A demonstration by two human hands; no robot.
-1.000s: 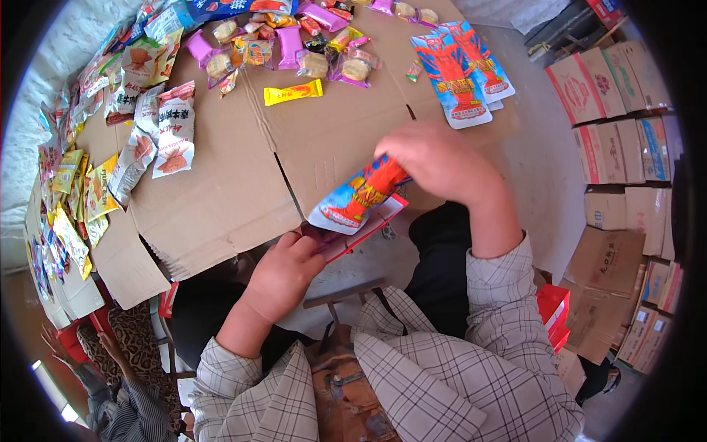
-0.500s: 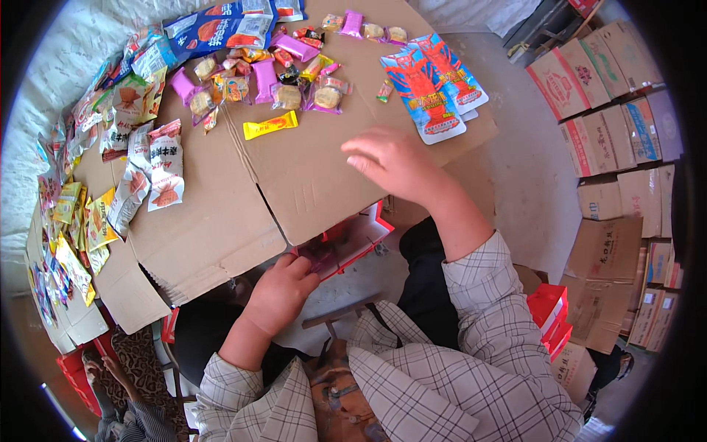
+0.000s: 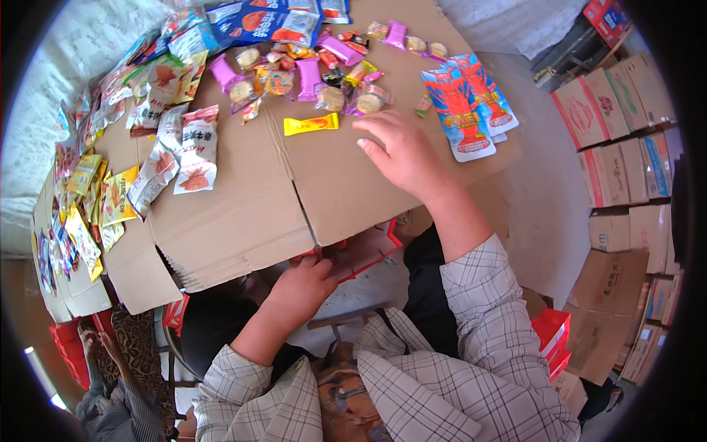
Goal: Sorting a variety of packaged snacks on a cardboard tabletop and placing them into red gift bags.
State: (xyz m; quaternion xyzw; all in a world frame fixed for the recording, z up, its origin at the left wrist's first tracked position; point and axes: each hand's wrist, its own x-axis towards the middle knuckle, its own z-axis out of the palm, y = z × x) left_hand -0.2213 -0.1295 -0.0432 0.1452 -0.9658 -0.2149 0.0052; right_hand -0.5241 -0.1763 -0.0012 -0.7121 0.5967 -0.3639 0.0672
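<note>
My right hand (image 3: pixel 401 156) hovers over the cardboard-covered table (image 3: pixel 236 236), thumb and fingers apart, with nothing in it. Its fingertips are just right of a yellow wrapped bar (image 3: pixel 311 124) and below a cluster of wrapped sweets and round biscuits (image 3: pixel 330 98). To its right lie blue-and-red pouches (image 3: pixel 464 124). Below the table's near edge, my left hand (image 3: pixel 300 292) is closed at the rim of an open red box with a pale inside (image 3: pixel 368 254). The tabletop hides part of that box, and the left fingertips are partly covered.
White-and-red snack packets (image 3: pixel 197 151), yellow packets (image 3: pixel 118 195) and blue bags (image 3: pixel 258 26) crowd the table's left and far sides. Cartons (image 3: pixel 615 169) are stacked at right. Red boxes (image 3: pixel 552 339) stand beside my right arm. Another person (image 3: pixel 118 390) sits at lower left.
My right hand has moved left over the table, closer to the yellow bar and the biscuits. My left hand stays at the red box. The whole view has shifted slightly.
</note>
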